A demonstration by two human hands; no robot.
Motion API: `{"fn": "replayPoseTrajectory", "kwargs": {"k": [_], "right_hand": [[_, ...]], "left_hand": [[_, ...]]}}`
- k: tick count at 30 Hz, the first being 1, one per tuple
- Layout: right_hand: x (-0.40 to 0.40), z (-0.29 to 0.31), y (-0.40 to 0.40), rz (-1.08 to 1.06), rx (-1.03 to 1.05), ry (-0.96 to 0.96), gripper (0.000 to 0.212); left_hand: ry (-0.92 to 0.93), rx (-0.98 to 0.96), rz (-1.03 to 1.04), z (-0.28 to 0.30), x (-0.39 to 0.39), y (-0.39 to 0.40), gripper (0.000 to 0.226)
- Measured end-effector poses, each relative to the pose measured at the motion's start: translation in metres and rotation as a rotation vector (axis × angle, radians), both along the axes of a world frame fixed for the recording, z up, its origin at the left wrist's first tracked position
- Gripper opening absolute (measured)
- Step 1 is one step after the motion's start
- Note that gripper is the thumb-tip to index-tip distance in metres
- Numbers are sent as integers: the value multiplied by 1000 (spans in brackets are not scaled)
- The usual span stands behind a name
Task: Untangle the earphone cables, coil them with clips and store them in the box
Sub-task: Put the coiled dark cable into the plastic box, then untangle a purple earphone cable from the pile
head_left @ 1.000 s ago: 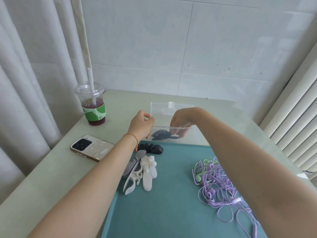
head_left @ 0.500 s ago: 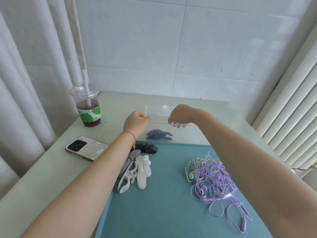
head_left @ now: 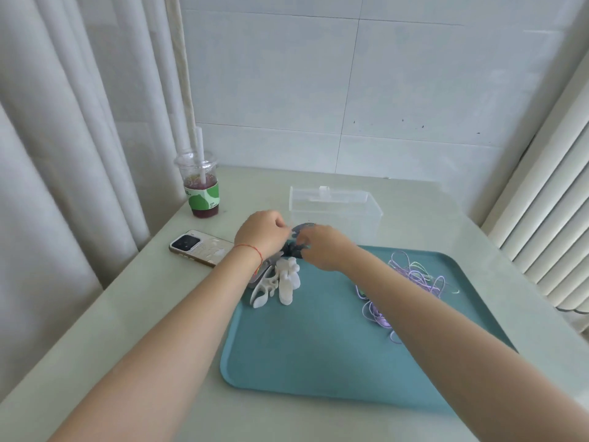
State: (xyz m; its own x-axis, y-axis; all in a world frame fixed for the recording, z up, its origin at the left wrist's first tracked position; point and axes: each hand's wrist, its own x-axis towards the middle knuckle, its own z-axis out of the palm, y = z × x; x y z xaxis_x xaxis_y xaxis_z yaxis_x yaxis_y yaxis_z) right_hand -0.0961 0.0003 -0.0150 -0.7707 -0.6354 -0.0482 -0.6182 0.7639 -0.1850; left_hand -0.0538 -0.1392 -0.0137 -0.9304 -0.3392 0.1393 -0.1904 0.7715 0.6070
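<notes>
The clear plastic box (head_left: 338, 207) stands open on the table just beyond the teal tray (head_left: 318, 352). My left hand (head_left: 261, 237) and my right hand (head_left: 322, 250) meet at the tray's far left corner, in front of the box. Both pinch a dark grey clip (head_left: 302, 228); the image is blurred there. A black clip (head_left: 291, 250) lies partly hidden under the fingers. Several white clips (head_left: 282, 282) lie on the tray below my left hand. The tangled purple earphone cables (head_left: 414, 277) lie on the tray's right side, partly covered by my right forearm.
A phone (head_left: 200, 248) lies face down left of the tray. A plastic cup with a straw and dark drink (head_left: 202, 193) stands at the back left. Curtains hang on the left, a tiled wall stands behind, and blinds are on the right.
Both hands have drawn back from the box's rim to the tray's far left corner. The dark clip that lay inside the box is now between my fingers.
</notes>
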Motion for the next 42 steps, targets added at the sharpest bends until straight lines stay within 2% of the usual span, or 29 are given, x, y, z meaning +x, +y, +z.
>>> {"fn": "replayPoseTrajectory", "kwargs": {"k": [3, 7, 10, 12, 15, 17, 19, 21, 26, 31, 32, 34, 39, 42], "right_hand": [[11, 3, 6, 51, 56, 49, 29], [14, 16, 32, -81, 247, 98, 10], [15, 24, 63, -141, 389, 65, 34], [16, 22, 81, -150, 450, 44, 41], [15, 13, 98, -150, 388, 40, 32], [14, 9, 105, -151, 316, 69, 20], [14, 9, 112, -161, 235, 89, 17], [14, 11, 117, -177, 160, 80, 18], [9, 14, 130, -207, 126, 92, 21], [4, 10, 139, -231, 145, 84, 23], [4, 9, 140, -230, 149, 78, 22], [3, 7, 140, -232, 173, 76, 18], [5, 8, 139, -260, 219, 70, 26], [9, 11, 137, -260, 225, 21, 23]], "left_hand": [[-82, -114, -96, -10, 17, -3, 9], [46, -53, -234, -14, 28, 25, 8], [11, -33, -334, -14, 28, 56, 8], [-67, -44, -384, -14, 25, 75, 17], [-186, -77, -453, -16, 23, 97, 34], [-225, -107, -473, -19, 22, 107, 35], [-213, -112, -437, -23, 20, 113, 26], [-159, -59, -365, -25, 18, 115, 18], [-45, 160, -242, -22, 12, 104, 17], [118, 795, -137, -15, 17, 90, 16], [142, 864, -137, -12, 19, 88, 16], [194, 907, -129, -5, 21, 85, 13], [322, 868, -50, 7, 21, 76, 13], [323, 827, -40, 10, 24, 80, 11]]}}
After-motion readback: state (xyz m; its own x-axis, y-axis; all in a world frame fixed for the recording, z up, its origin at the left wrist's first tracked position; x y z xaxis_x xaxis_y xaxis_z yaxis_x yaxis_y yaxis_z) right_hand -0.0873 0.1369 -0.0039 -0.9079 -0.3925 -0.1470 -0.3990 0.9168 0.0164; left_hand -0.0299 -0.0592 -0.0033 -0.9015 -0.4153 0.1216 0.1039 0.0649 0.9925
